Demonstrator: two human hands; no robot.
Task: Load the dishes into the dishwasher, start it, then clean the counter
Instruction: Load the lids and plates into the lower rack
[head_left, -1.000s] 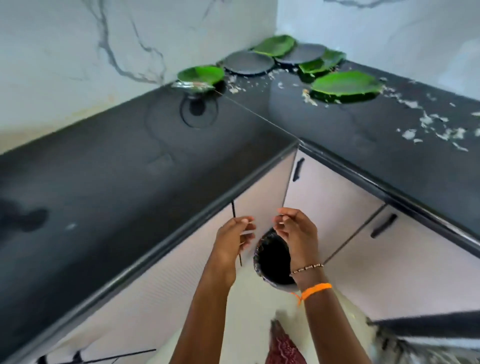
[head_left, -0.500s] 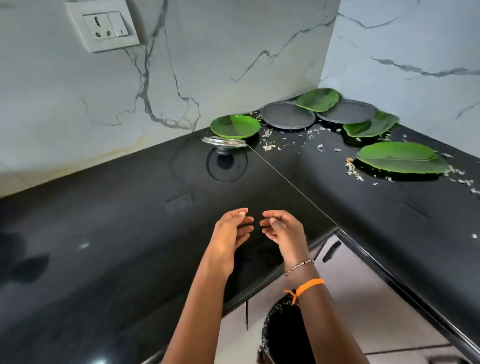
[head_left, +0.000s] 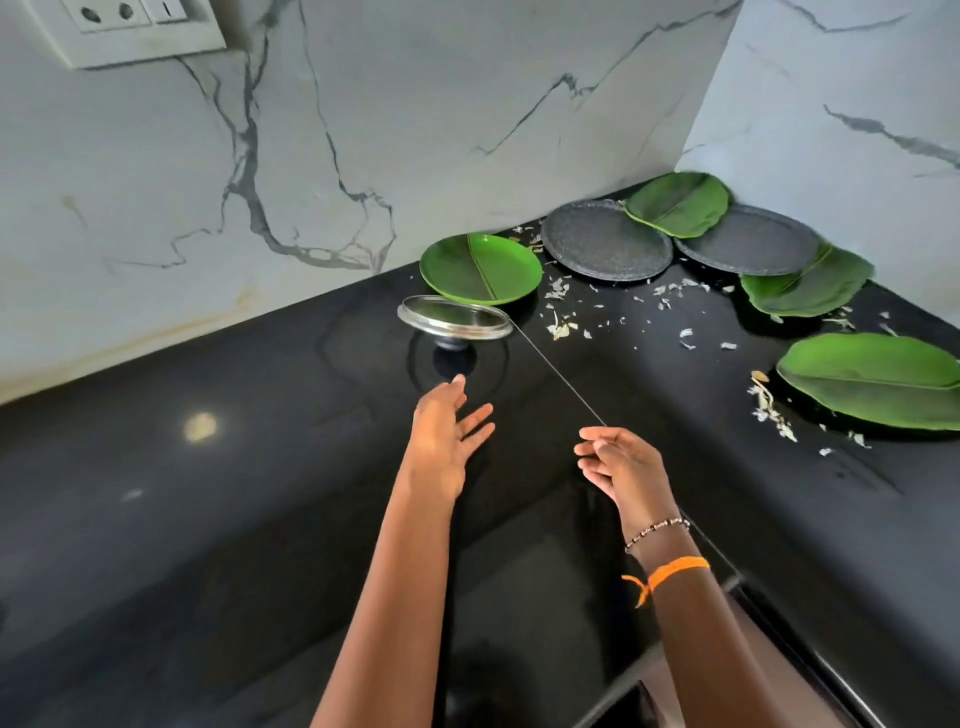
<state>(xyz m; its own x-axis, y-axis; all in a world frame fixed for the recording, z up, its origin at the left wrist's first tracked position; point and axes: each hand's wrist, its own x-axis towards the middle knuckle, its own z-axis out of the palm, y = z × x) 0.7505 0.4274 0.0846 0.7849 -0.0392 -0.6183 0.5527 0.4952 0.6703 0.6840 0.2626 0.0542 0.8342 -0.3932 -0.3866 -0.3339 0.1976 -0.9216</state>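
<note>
Here, a glossy black stone counter (head_left: 208, 519) fills the lower frame in an L, under veined white marble walls (head_left: 415, 130). In the upper right corner sit the dishes: two round, speckled grey plates (head_left: 605, 241), leaf-shaped green plates (head_left: 878, 379) and a round green plate (head_left: 480, 267). Just left of centre, a shiny steel lid (head_left: 454, 318) rests tilted on its knob. Pale, flaky scraps (head_left: 561, 325) litter the counter at right. The left hand (head_left: 444, 434) hovers with fingers spread, grasping nothing; the right hand (head_left: 621, 465) is loosely curled, also holding nothing. An orange thread band (head_left: 675, 569) circles the right wrist.
</note>
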